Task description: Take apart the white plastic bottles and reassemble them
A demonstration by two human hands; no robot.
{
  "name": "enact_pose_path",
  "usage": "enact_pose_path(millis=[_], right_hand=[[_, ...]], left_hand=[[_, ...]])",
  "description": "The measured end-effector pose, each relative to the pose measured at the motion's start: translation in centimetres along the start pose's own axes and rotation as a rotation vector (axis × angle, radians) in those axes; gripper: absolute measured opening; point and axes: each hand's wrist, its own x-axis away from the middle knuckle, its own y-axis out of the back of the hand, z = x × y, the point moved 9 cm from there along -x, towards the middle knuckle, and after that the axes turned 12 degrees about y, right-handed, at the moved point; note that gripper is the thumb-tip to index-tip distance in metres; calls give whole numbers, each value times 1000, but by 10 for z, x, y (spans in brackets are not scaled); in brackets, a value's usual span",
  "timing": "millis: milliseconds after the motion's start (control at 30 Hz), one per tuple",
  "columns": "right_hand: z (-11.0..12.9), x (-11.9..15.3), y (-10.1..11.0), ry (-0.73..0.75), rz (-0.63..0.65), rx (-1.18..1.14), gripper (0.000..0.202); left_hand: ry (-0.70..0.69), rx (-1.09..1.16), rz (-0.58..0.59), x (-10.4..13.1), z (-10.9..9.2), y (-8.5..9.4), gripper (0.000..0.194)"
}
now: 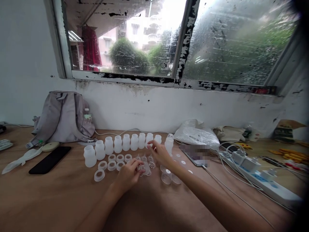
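Observation:
My left hand (pixel 130 174) is low over the table, its fingers closed on a clear piece that looks like a bottle nipple; the fingers partly hide it. Beside it lies a small pile of clear nipples (pixel 146 169). My right hand (pixel 159 153) is over the back of the group with its fingers apart, seemingly holding nothing, in front of the row of frosted white baby bottles (pixel 117 144). Left of the nipples are several white collar rings (pixel 112 165). Clear domed caps (pixel 166 177) lie partly behind my right forearm. One bottle with a cap (pixel 169 144) stands at the row's right end.
A grey backpack (pixel 60 116) and a black phone (pixel 50 160) are at left. To the right lie a plugged-in phone (pixel 193 155), a bubble-wrap bag (pixel 196 133) and a white power strip (pixel 277 190) with trailing cables. The wall and window rise behind.

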Motion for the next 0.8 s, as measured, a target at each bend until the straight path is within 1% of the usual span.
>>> enact_pose_path(millis=[33, 67, 100, 133, 167, 233, 333, 400, 467, 533, 600, 733, 800], right_hand=[[19, 11, -2, 96, -20, -114, 25], [34, 22, -4, 172, -30, -178, 25], [46, 34, -5, 226, -40, -208, 25], [55, 44, -9, 273, -16, -224, 27], [59, 53, -12, 289, -15, -233, 31], [60, 64, -13, 305, -47, -251, 35], [55, 69, -9, 340, -104, -241, 34], [55, 69, -5, 380, -104, -205, 34], [56, 68, -1, 415, -86, -171, 34], [57, 68, 3, 436, -66, -146, 32], [59, 68, 8, 447, -58, -133, 31], [61, 70, 18, 451, -60, -167, 31], [62, 71, 23, 452, -60, -192, 32]], left_hand=[[9, 30, -40, -1, 2, 4, 16], [13, 60, -76, -1, 4, 8, 16], [15, 92, -105, -1, 5, 10, 16], [16, 123, -126, -1, 6, 11, 16], [16, 153, -136, -1, 7, 11, 16], [20, 212, -125, 0, 7, 6, 15], [68, 283, -86, 0, 9, -4, 14], [103, 308, -80, -1, 10, -8, 13], [100, 305, -82, 0, 6, -9, 14], [57, 267, -96, 1, -1, -8, 15], [-20, 189, -134, 4, -11, -4, 17], [-254, -4, -260, 17, -35, 6, 23], [-363, -95, -324, 25, -44, 11, 28]])
